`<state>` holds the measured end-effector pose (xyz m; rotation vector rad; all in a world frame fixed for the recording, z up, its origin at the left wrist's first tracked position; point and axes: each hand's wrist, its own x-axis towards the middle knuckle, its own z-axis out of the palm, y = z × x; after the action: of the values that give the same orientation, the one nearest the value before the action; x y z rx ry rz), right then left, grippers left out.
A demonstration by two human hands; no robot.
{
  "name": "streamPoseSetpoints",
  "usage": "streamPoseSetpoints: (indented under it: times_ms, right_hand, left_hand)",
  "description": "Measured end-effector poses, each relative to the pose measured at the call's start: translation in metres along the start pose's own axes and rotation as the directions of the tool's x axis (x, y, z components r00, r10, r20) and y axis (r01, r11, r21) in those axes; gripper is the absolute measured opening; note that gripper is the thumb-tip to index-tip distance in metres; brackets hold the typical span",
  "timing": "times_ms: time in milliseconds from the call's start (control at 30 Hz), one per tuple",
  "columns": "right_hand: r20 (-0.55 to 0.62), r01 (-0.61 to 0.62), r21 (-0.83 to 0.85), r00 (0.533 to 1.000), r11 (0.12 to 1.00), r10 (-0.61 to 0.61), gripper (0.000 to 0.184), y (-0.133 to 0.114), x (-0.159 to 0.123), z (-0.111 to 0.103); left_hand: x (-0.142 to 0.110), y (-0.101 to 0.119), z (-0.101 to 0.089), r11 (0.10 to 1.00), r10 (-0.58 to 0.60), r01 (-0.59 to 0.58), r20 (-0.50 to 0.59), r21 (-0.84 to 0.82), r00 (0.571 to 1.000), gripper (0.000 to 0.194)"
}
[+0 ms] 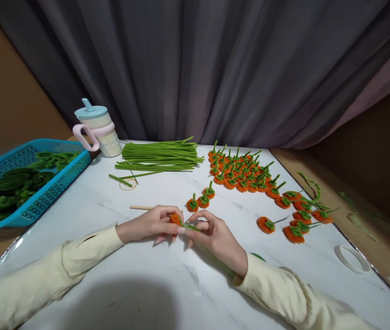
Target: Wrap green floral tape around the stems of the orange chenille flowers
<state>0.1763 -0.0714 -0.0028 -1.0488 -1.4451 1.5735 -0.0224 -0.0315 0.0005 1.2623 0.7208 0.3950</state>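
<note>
Centrally, nearer than the green stem bundle (pixel 160 156), the left hand (pixel 155 223) pinches an orange head (pixel 174 219), the right hand (pixel 217 234) its green stalk (pixel 192 227). Presumably light, soft and crushable, the head suits a gentle hold at its base.

Free tabletop (pixel 211 298) lies between the cream sleeves (pixel 88 256), and a lane runs between the right hand (pixel 218 237) and the nearest loose orange piece (pixel 265 225). Straight ahead, three small orange pieces (pixel 203 200) obstruct passage, backed by the green stem bundle (pixel 160 156) and dense orange cluster (pixel 241 173); the blue basket (pixel 57 187) bounds the left.
</note>
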Motion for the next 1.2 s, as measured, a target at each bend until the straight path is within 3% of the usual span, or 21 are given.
streamPoseSetpoints:
  times_ms: [67,133,233,300,367,433,533,733,833,900,933,1033,1100,1200]
  right_hand:
    - [0.056,-0.144,0.239,0.989,0.960,0.134,0.034,-0.003,0.003,-0.001]
    - [0.073,-0.192,0.350,0.981,0.917,0.178,0.038,-0.006,0.006,-0.003]
    - [0.127,-0.288,0.404,0.958,0.868,0.258,0.032,-0.009,0.009,-0.007]
    - [0.204,-0.376,0.403,0.926,0.834,0.318,0.028,-0.011,0.010,-0.009]
    - [0.282,-0.429,0.386,0.898,0.817,0.338,0.024,-0.011,0.010,-0.011]
    - [0.321,-0.443,0.373,0.886,0.815,0.334,0.024,-0.011,0.010,-0.012]
    - [0.303,-0.453,0.382,0.885,0.806,0.354,0.022,-0.011,0.010,-0.012]
    - [0.311,-0.426,0.388,0.895,0.817,0.319,0.021,-0.011,0.009,-0.009]
    - [0.302,-0.409,0.392,0.903,0.824,0.305,0.023,-0.011,0.008,-0.008]
    - [0.312,-0.403,0.377,0.903,0.834,0.295,0.024,-0.010,0.008,-0.007]
    - [0.324,-0.401,0.366,0.901,0.840,0.289,0.024,-0.009,0.008,-0.007]
    - [0.359,-0.375,0.325,0.898,0.868,0.254,0.025,-0.005,0.007,-0.007]
    - [0.375,-0.351,0.304,0.899,0.886,0.227,0.025,-0.002,0.007,-0.008]
    - [0.393,-0.334,0.290,0.896,0.897,0.206,0.026,-0.001,0.007,-0.008]
  left_hand:
    - [-0.001,0.000,0.003,0.972,0.138,-0.111,-0.118,0.206,0.983,0.029]
    - [-0.001,-0.001,0.006,0.878,0.326,-0.231,-0.171,0.419,0.930,0.024]
    - [-0.002,-0.006,0.007,0.655,0.595,-0.392,-0.121,0.645,0.794,0.014]
    - [-0.003,-0.010,0.006,0.450,0.722,-0.459,-0.011,0.766,0.691,0.015]
    - [-0.004,-0.013,0.005,0.214,0.773,-0.456,0.136,0.864,0.619,0.025]
    - [-0.004,-0.015,0.004,0.018,0.773,-0.406,0.245,0.914,0.585,0.032]
    - [-0.003,-0.015,0.003,-0.096,0.776,-0.295,0.257,0.951,0.576,0.033]
    - [0.004,-0.019,-0.002,-0.091,0.751,-0.010,0.075,0.996,0.656,0.039]
    - [0.000,-0.016,0.000,-0.064,0.755,0.026,0.032,0.998,0.655,0.048]
    - [-0.007,-0.010,0.008,0.032,0.758,-0.035,-0.002,0.999,0.652,0.047]
    - [-0.010,-0.006,0.014,0.107,0.741,-0.085,-0.022,0.991,0.672,0.043]
    - [-0.020,0.002,0.031,0.368,0.590,-0.204,-0.058,0.907,0.806,0.026]
    - [-0.021,0.002,0.040,0.478,0.507,-0.230,-0.052,0.848,0.860,0.033]
    - [-0.019,-0.005,0.045,0.567,0.493,-0.247,-0.083,0.786,0.866,0.040]
